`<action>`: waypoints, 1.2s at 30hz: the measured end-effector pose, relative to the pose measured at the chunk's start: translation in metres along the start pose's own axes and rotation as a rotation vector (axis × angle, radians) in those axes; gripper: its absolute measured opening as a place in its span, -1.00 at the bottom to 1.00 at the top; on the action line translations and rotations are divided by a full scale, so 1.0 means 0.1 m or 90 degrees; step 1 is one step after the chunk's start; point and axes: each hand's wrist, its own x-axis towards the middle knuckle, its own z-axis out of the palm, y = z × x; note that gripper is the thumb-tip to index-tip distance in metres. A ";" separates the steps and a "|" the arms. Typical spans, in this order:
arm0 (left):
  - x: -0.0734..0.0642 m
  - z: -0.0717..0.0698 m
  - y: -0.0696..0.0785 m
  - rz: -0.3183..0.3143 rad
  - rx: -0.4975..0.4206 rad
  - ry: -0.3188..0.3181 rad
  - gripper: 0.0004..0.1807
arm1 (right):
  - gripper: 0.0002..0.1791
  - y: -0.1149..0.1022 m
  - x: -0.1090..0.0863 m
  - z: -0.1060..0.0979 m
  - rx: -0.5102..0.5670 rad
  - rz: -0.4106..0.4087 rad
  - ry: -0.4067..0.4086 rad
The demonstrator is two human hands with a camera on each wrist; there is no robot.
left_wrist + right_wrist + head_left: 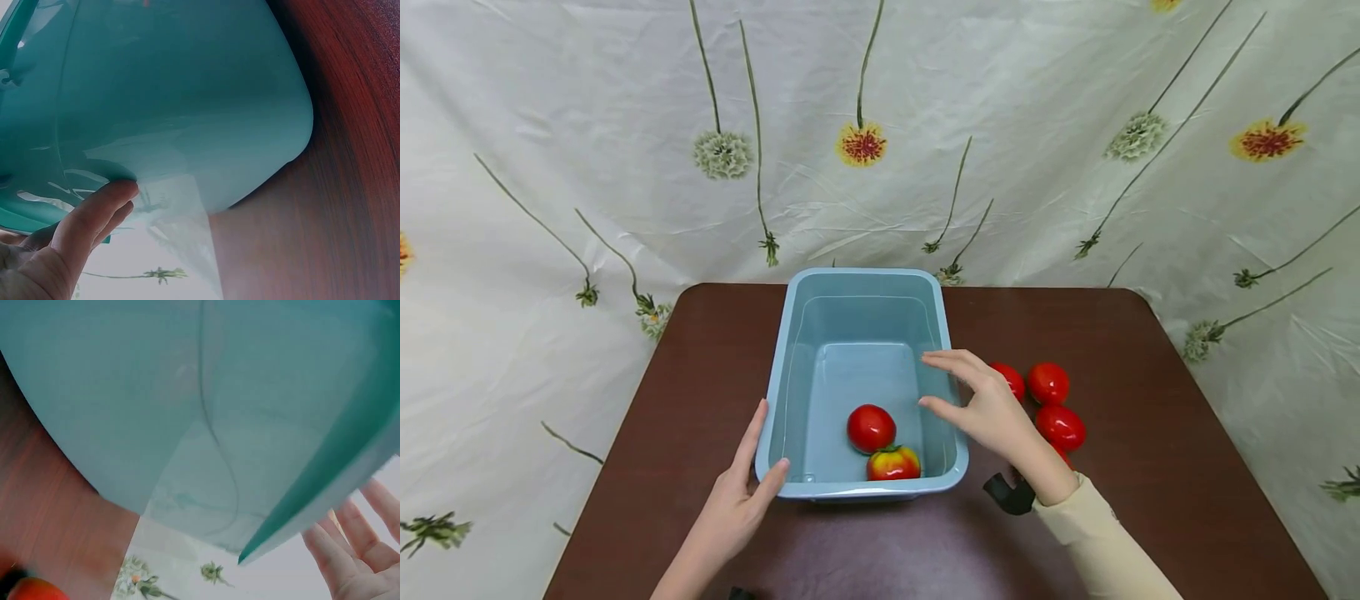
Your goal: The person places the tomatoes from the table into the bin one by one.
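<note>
A light-blue plastic tub stands on the table, with a red tomato and a yellow-and-red tomato with a green top lying inside at its near end. At the tub's near left corner, my left hand holds the rim. In the left wrist view its fingers touch the outer wall. My right hand hovers over the right rim, fingers and thumb spread apart with nothing between them. Right of the tub, several red tomatoes lie together, partly hidden by my right hand and wrist.
Underneath is a dark brown table with rounded far corners. A white cloth printed with flowers hangs behind it and at the sides. A black strap piece sits at my right wrist.
</note>
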 end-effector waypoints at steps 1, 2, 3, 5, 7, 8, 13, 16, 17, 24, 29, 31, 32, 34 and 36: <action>0.00 0.00 0.00 0.001 0.000 0.001 -0.17 | -0.44 0.01 -0.01 -0.03 0.017 0.014 0.007; 0.00 0.00 0.00 0.000 0.002 0.002 -0.17 | -0.45 0.03 -0.03 -0.06 0.034 0.029 0.014; 0.00 0.01 0.00 -0.002 0.004 0.002 -0.17 | -0.45 0.05 -0.05 -0.09 0.055 0.047 0.022; -0.01 0.01 0.00 -0.002 0.004 0.003 -0.17 | -0.47 0.10 -0.09 -0.16 0.097 0.086 0.035; -0.01 0.01 0.00 0.008 -0.001 0.005 -0.17 | -0.48 0.16 -0.15 -0.23 0.126 0.116 0.045; -0.01 0.01 0.00 0.008 -0.003 0.005 -0.17 | -0.48 0.19 -0.19 -0.27 0.131 0.129 0.050; 0.00 0.01 -0.01 0.016 -0.007 0.006 -0.16 | -0.49 0.37 -0.41 -0.42 0.134 0.179 0.068; 0.01 0.01 0.00 0.012 -0.007 0.002 -0.15 | -0.46 0.45 -0.57 -0.47 0.146 0.197 0.082; 0.01 0.01 0.00 0.011 -0.008 0.001 -0.15 | -0.45 0.48 -0.62 -0.48 0.148 0.203 0.085; 0.02 0.01 -0.01 -0.003 -0.007 -0.006 -0.15 | -0.43 0.59 -0.90 -0.52 0.184 0.250 0.106; 0.02 0.01 0.00 -0.007 -0.011 -0.014 -0.15 | -0.44 0.65 -1.07 -0.52 0.191 0.273 0.139; 0.02 0.02 0.01 -0.013 -0.009 -0.015 -0.15 | -0.44 0.69 -1.14 -0.51 0.193 0.279 0.152; 0.02 0.02 0.01 -0.016 -0.006 -0.015 -0.15 | -0.44 0.71 -1.17 -0.49 0.193 0.283 0.158; 0.02 0.02 0.02 -0.021 -0.003 -0.014 -0.15 | -0.44 0.75 -1.23 -0.46 0.198 0.293 0.171; 0.02 0.02 0.02 -0.023 -0.002 -0.013 -0.16 | -0.45 0.80 -1.29 -0.42 0.192 0.308 0.186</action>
